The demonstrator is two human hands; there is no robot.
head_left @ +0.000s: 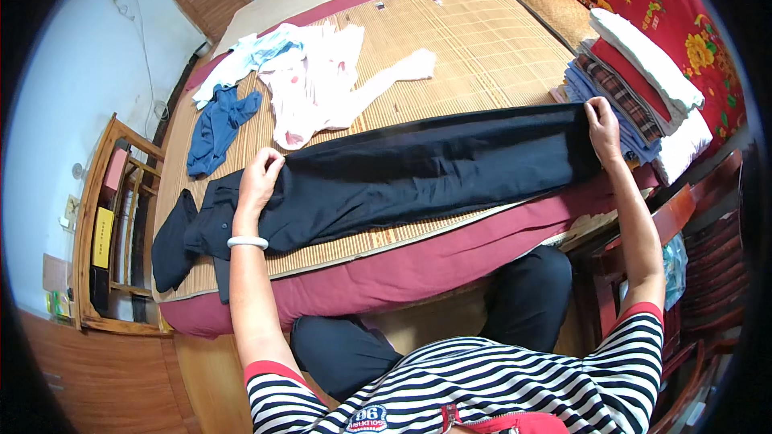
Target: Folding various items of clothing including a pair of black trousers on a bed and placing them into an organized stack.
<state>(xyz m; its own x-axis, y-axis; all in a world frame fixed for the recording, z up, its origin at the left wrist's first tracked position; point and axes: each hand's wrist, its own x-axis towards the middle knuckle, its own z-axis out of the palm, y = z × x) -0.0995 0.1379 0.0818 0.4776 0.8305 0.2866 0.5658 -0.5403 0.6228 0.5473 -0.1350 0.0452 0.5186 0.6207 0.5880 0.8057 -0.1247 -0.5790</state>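
A long black garment (434, 161) lies stretched across the bamboo mat in front of me; its exact kind is unclear. My left hand (261, 181) pinches its upper edge toward the left, a pale bangle on that wrist. At its far right end, my right hand (603, 128) grips the corner between thumb and fingers. Left of my left wrist, a small button shows on the black cloth, and a bunched dark piece (173, 245) lies beside it. Just beyond the garment are a rumpled white-pink top (310, 84) and a crumpled dark blue garment (221, 130).
A stack of folded clothes (623, 84) stands beside my right hand. The bamboo mat (482, 40) covers a bed with a maroon sheet (386, 277) along its near edge. A wooden chair (716, 233) is at the right, a wooden rack (121, 233) at the left.
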